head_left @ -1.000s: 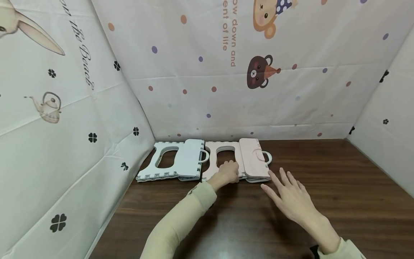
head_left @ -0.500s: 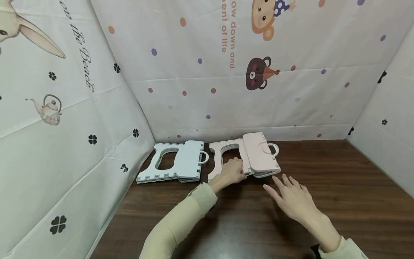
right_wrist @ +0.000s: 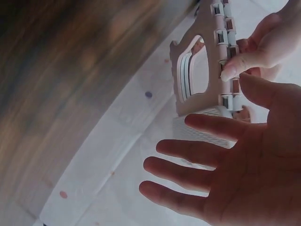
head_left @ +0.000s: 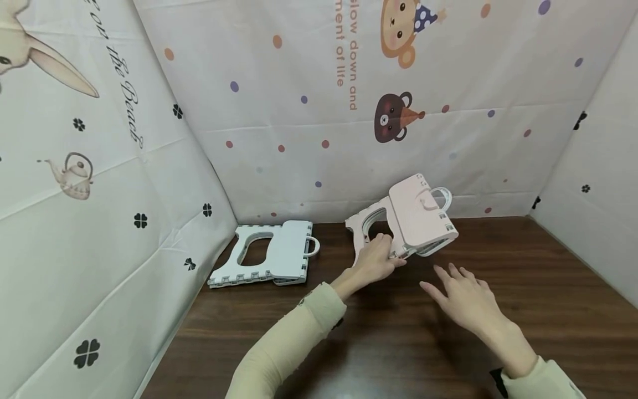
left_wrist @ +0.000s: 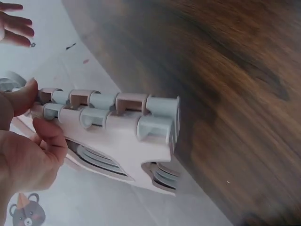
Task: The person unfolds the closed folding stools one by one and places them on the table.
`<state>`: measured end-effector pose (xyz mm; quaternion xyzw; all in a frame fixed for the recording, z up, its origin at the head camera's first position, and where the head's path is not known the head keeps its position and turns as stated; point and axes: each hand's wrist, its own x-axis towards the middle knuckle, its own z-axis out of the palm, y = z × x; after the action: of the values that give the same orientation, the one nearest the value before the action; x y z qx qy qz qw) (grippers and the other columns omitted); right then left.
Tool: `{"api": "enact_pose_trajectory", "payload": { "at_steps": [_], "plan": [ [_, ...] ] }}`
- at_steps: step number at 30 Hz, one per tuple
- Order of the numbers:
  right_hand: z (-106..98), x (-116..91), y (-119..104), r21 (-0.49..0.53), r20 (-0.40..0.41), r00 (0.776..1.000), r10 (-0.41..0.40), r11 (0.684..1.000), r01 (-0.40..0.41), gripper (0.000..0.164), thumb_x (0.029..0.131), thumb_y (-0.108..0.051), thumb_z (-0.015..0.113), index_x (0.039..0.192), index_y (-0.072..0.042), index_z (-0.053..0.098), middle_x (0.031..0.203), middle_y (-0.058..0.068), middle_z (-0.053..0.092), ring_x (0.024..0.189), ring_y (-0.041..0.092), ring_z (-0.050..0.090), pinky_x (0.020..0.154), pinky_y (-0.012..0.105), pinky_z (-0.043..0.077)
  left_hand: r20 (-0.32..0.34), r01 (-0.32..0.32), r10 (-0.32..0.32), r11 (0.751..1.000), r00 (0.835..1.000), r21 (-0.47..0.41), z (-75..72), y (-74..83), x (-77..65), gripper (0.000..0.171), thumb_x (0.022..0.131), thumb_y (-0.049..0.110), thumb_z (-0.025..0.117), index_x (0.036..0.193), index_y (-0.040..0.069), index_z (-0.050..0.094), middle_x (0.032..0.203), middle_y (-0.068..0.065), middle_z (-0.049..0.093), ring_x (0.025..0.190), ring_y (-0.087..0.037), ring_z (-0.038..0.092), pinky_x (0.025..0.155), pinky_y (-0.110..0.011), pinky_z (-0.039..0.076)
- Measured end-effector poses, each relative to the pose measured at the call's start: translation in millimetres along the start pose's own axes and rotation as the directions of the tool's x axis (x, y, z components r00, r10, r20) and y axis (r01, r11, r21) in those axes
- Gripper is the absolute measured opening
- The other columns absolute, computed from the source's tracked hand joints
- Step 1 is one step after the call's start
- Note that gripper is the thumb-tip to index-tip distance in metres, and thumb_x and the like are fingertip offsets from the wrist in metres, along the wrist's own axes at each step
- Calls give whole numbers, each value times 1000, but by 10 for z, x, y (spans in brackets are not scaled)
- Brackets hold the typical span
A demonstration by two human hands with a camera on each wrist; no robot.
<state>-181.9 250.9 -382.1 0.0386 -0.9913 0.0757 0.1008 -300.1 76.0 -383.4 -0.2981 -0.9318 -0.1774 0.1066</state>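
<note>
Pink folded step stool [head_left: 416,213] tilted up in the left hand [head_left: 375,259].
I see thumb and fingers pinching its near hinged edge [left_wrist: 106,106], likely because those ridges offer purchase; its right end is raised above the surface [head_left: 523,266] at the far middle. The right hand [head_left: 466,299], fingers spread and holding nothing, is just nearer, presumably free because one hand suffices. The pale blue folded stool [head_left: 286,252] lies flat to the left.

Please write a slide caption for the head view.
Left hand grips a tilted pink folded stool; right hand nearby, empty.
</note>
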Motion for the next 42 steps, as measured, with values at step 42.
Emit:
{"api": "enact_pose_trajectory", "payload": {
  "at_steps": [42],
  "plan": [
    [-315, 46, 758, -58, 77, 993, 91, 995, -87, 51, 92, -22, 58, 131, 9, 48, 126, 37, 53, 104, 58, 54, 70, 66, 44, -102, -61, 24, 926, 994, -372, 460, 864, 496, 41, 86, 41, 71, 103, 12, 47, 95, 5, 42, 81, -3, 38, 66, -11, 34]
  ]
}}
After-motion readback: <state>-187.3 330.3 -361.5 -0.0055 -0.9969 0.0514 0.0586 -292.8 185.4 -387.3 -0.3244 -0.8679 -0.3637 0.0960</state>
